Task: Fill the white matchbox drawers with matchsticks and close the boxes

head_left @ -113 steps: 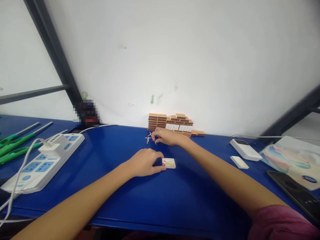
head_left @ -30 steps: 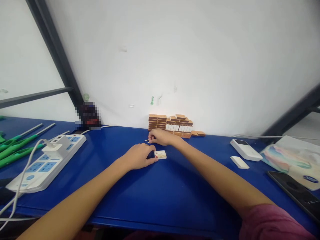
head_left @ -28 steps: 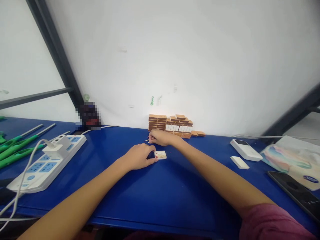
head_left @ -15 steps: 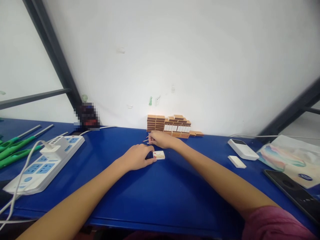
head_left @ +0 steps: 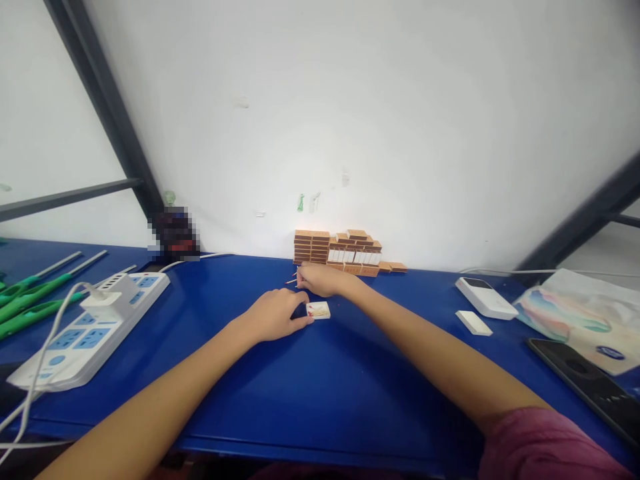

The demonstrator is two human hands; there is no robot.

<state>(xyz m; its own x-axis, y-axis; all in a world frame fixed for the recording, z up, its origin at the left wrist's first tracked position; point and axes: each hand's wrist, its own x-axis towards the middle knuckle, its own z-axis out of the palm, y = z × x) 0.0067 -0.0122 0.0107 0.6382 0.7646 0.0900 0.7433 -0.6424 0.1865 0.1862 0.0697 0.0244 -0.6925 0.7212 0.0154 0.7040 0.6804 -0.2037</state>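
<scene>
A small white tray (head_left: 319, 311) with red-tipped matchsticks inside lies on the blue table (head_left: 320, 387). My left hand (head_left: 281, 313) grips its left end between thumb and fingers. Beyond the tray, my right hand (head_left: 320, 279) has its fingers closed in a pinch at the table surface. A few loose matchsticks (head_left: 291, 281) lie at its fingertips; whether it holds one is too small to tell. Behind it, stacked matchboxes (head_left: 311, 247) stand against the wall, some showing white ends.
On the left are a white power strip (head_left: 105, 347) with cables and green-handled tools (head_left: 45, 293). At the right lie a white device (head_left: 486, 299), a small white box (head_left: 474, 323), a packet (head_left: 585, 320) and a dark phone (head_left: 583, 380).
</scene>
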